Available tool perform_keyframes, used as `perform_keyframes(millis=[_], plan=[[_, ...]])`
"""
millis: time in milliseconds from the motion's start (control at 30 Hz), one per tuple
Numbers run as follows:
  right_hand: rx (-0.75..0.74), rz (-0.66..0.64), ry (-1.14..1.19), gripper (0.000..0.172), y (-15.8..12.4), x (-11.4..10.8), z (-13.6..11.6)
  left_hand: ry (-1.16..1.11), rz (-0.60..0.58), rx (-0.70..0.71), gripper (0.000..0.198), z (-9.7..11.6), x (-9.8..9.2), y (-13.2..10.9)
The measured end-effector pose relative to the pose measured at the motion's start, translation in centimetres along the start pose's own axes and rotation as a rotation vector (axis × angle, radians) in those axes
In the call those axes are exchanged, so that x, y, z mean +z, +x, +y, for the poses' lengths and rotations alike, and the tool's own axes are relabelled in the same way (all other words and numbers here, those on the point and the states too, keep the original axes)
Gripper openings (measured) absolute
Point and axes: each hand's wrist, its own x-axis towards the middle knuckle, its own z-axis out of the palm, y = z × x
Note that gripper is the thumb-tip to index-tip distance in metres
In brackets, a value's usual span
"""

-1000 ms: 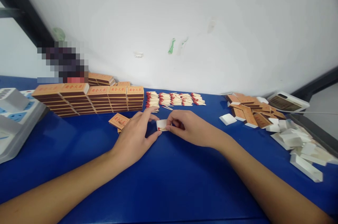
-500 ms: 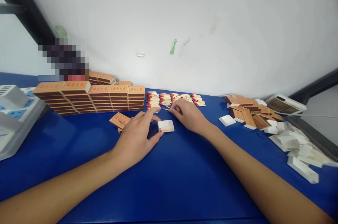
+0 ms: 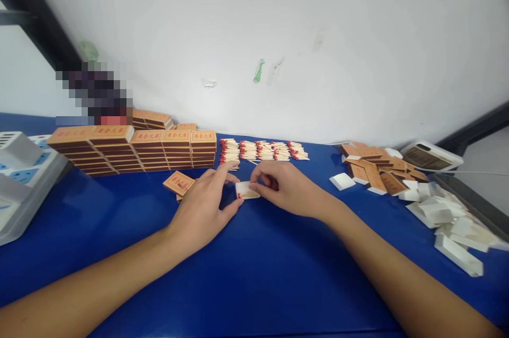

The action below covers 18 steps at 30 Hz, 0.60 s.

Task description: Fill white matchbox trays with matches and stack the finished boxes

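Note:
A small white matchbox tray (image 3: 247, 197) lies on the blue table, a few red-headed matches inside along its near side. My left hand (image 3: 201, 205) steadies it from the left, thumb at the near corner and fingers at the far one. Over the tray's right part, the fingertips of my right hand (image 3: 284, 187) are pinched together; whatever is between them is hidden. Just behind the hands, red-tipped matches (image 3: 248, 149) lie in several small heaps. Beside my left hand rests an orange-brown matchbox cover (image 3: 178, 182), partly on top of another.
Closed matchboxes (image 3: 161, 152) stand stacked in rows at the back left. A power strip (image 3: 27, 195) with plugs is at the left edge. To the right are loose covers (image 3: 371, 173), a single white tray (image 3: 342, 181), and a pile of white trays (image 3: 457, 226). Behind rises a white wall (image 3: 254, 35).
My right hand has moved from the match heaps toward me, and its fingertips are now over the tray. My left hand keeps its place at the tray's left side.

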Motion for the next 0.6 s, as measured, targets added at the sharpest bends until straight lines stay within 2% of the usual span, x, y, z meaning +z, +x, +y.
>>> perform_keyframes(millis=[100, 167, 267, 367, 500, 600], plan=[[0.069, 0.178, -0.025, 0.009, 0.8, 0.5, 1.8, 0.01, -0.015, 0.004, 0.067, 0.1, 0.1, 0.0], [0.139, 0.227, -0.087, 0.01, 1.5, 0.9, 3.1, 0.013, -0.02, 0.003, 0.066, 0.1, 0.1, 0.1], [0.211, 0.176, -0.147, 0.013, 2.2, 1.2, 4.4, 0.01, -0.017, 0.0, 0.066, 0.0, 0.2, 0.2], [0.229, 0.117, -0.132, 0.017, 2.2, 0.8, 4.3, 0.007, -0.018, -0.005, 0.066, -0.1, 0.1, 0.2], [0.169, 0.044, -0.014, 0.019, 0.9, -0.4, 2.8, 0.008, -0.007, -0.015, 0.066, -0.1, 0.0, 0.2], [0.096, -0.084, 0.084, 0.02, -0.2, -1.0, 1.2, 0.005, -0.009, -0.016, 0.068, 0.0, 0.1, 0.1]])
